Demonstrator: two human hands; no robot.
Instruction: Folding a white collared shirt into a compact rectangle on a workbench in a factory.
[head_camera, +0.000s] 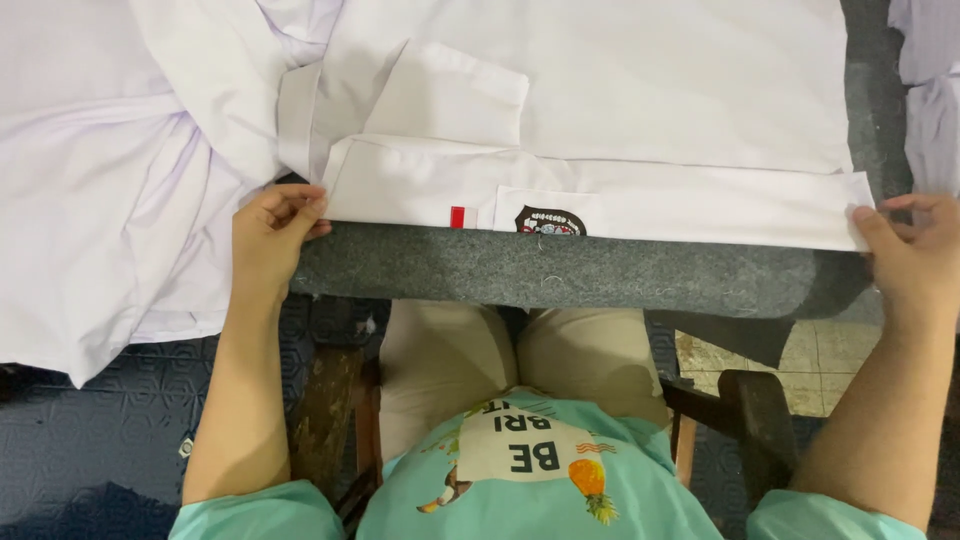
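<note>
- The shirt (640, 110) spread on the table is plain white, as is the pile of cloth (90, 180) at the far left.
- Near its folded edge sits a small red tag (457, 217).
- Just right of it, a badge (550, 222) shows black with red and white detail.
- The table cover (560, 270) is mottled dark grey.
- The person's T-shirt (520, 490) is turquoise with a cream panel, black print and an orange pineapple.
- The trousers (520, 360) are beige.
- The floor mat (90, 440) at the near left is dark blue with a hexagon pattern.

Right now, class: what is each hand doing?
Left hand: closed, pinching the left end of the folded white shirt.
Right hand: closed, pinching its right end.
</note>
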